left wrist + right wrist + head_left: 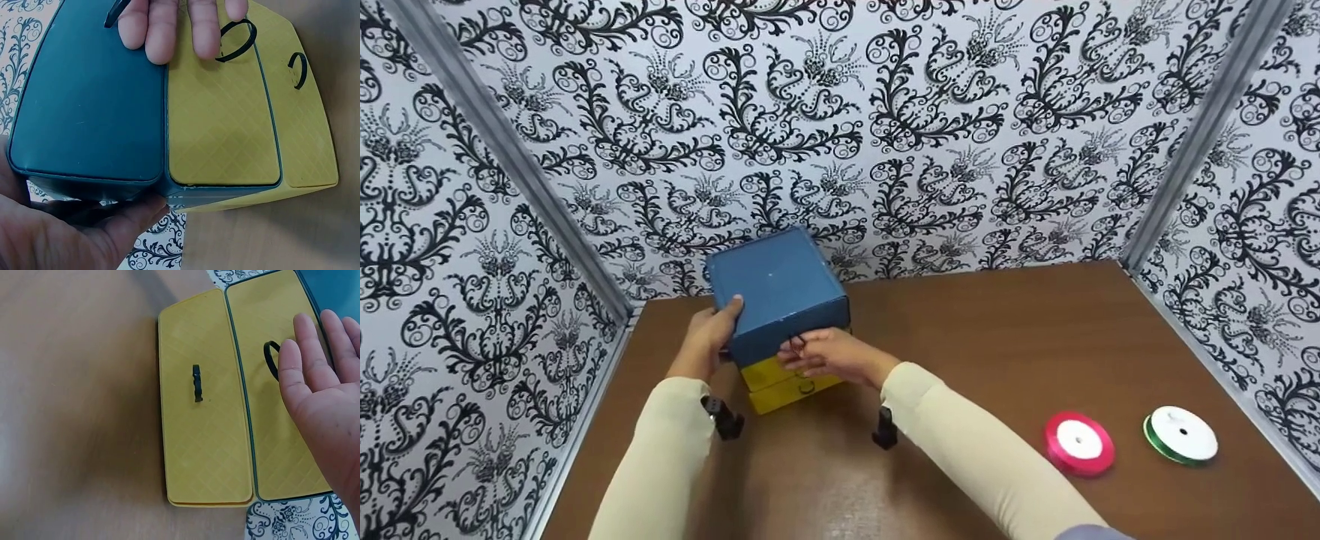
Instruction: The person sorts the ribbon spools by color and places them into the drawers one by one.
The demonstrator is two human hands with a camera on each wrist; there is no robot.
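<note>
A small drawer box (780, 281) stands by the back wall, with a blue top, a blue upper drawer front (90, 101) and two yellow drawer fronts below. The lowest yellow drawer (205, 439) juts out past the one above. My left hand (711, 334) grips the box's left side, thumb over the top edge. At the blue front, my right hand (832, 354) pinches the black pull loop (115, 12) with thumb and forefinger. Its other fingers (160, 34) extend, overlapping the middle drawer's black loop (239, 42).
To the right on the brown table (960, 337) lie a red ribbon spool (1078, 442) and a green ribbon spool (1181, 435) with a white face. Patterned walls (922, 150) close in the back and both sides.
</note>
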